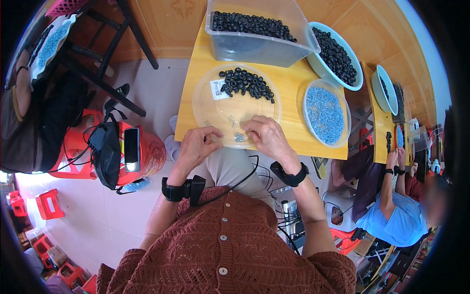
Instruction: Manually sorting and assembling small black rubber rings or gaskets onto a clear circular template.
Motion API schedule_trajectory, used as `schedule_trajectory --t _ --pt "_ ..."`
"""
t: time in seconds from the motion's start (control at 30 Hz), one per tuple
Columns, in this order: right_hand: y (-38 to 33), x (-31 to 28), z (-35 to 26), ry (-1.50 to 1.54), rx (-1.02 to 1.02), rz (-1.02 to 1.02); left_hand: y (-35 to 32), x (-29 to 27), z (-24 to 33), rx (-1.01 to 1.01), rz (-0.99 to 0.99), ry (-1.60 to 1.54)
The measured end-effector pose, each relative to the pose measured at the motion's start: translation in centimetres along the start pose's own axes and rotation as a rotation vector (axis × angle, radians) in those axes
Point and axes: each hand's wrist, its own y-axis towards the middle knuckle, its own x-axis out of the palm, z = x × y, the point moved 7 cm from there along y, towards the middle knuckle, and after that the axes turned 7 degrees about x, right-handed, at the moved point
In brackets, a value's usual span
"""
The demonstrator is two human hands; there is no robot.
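Observation:
A clear round plastic lid point(203, 105) lies on the yellow table in front of me, with black ring-like plastic pieces point(247, 84) heaped on its far part. A small pile of silvery screw-like pieces point(239, 137) sits near its front edge, and a few more point(232, 119) are scattered farther in. My left hand point(198, 148) is at the lid's front left edge, thumb and forefinger curved but apart, nothing visible between them. My right hand point(268, 138) is over the front right part, its fingers bent together beside the small pile; whatever they pinch is hidden.
Behind the lid stands a clear bin point(264, 49) of black pieces, beside a pale green basin point(360, 73) of more. A round tub point(347, 122) of small bluish pieces is at right. A red stool point(149, 149) holds a bag and phone. Another person point(399, 218) works at right.

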Motion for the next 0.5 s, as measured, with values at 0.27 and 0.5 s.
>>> schedule_trajectory --t 0.27,0.5 --pt "0.6 1.2 -0.5 0.074 0.014 -0.094 0.1 0.2 -0.1 -0.025 0.002 -0.006" --pt "0.2 -1.1 2.9 0.122 0.167 0.159 0.0 0.2 -0.2 0.017 0.01 -0.003"
